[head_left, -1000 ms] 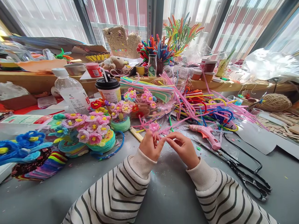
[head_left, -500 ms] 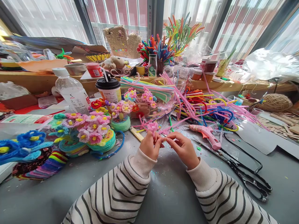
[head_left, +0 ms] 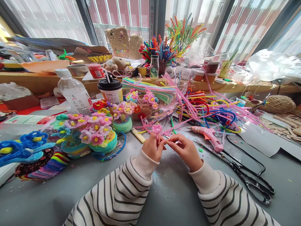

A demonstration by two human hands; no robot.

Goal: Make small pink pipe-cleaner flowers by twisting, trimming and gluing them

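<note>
A small fuzzy pink pipe-cleaner flower (head_left: 156, 129) stands up out of my left hand (head_left: 152, 147), whose fingers are closed around its base. My right hand (head_left: 182, 149) is closed in a pinch, with thumb and forefinger tips meeting those of my left hand. What lies between the right fingertips is too small to make out. Behind my hands lie loose pink pipe cleaners (head_left: 188, 103). Left of them stand finished pipe-cleaner flowers (head_left: 96, 127) in pink with yellow centres, set in coiled pots.
To the right lie a pink glue gun (head_left: 210, 138) with a black cord and large black-handled scissors (head_left: 255, 183). A lidded drink cup (head_left: 110, 91) and a plastic bottle (head_left: 74, 94) stand behind the flowers. A twine ball (head_left: 279, 103) sits at the far right.
The whole view has shifted very slightly to the right. Both hands keep the same pinch around the flower's base, with hardly any movement.
</note>
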